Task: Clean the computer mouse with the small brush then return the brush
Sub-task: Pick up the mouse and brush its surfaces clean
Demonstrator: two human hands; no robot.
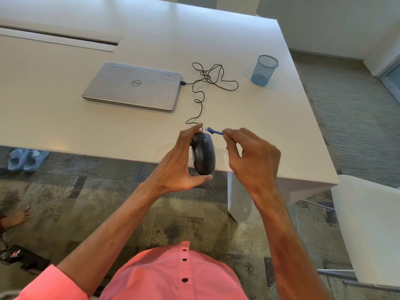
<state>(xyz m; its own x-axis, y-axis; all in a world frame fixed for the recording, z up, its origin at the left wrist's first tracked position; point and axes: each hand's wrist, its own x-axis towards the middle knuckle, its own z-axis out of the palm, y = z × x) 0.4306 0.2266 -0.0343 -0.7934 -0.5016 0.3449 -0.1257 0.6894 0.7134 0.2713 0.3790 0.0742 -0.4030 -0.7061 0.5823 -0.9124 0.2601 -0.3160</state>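
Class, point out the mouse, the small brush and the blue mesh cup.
mouse (204, 155): head view, on its dark shell.
small brush (215, 131): head view, on its blue handle.
blue mesh cup (264, 70): head view, on its mesh wall.

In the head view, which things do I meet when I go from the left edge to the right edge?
Blue slippers → closed laptop → left hand gripping the mouse → right hand pinching the brush → white chair. The cable and the mesh cup overlap others, so I leave them out.
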